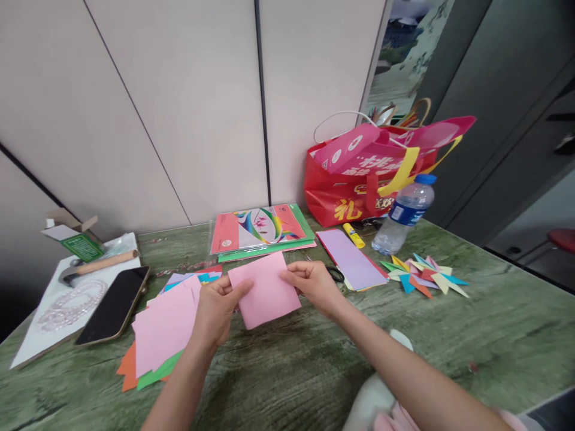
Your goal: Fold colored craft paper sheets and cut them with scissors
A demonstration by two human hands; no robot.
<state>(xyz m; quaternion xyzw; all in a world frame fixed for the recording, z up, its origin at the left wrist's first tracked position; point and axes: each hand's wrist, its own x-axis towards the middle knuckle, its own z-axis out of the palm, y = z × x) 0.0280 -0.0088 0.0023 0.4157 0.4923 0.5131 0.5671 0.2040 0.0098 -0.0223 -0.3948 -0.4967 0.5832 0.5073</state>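
Observation:
A square sheet of pink paper [267,293] is held up above the table between both hands. My left hand [220,308] pinches its left edge, thumb on top. At the upper right edge, my right hand [314,286] is closed on the same sheet, thumb in front and fingers behind. Just left of my left hand lies a spread pile of coloured paper squares [166,323], with pink on top and green and orange beneath. Black scissor handles [335,274] show beyond my right hand; the rest of the scissors is hidden.
Packs of coloured paper [256,230] lie at the back. To their right are purple paper strips [353,260], a glue stick [354,236], a water bottle [403,212], folded paper pieces [424,275] and a red bag [359,185]. A phone [114,305] and hammer [99,266] lie left.

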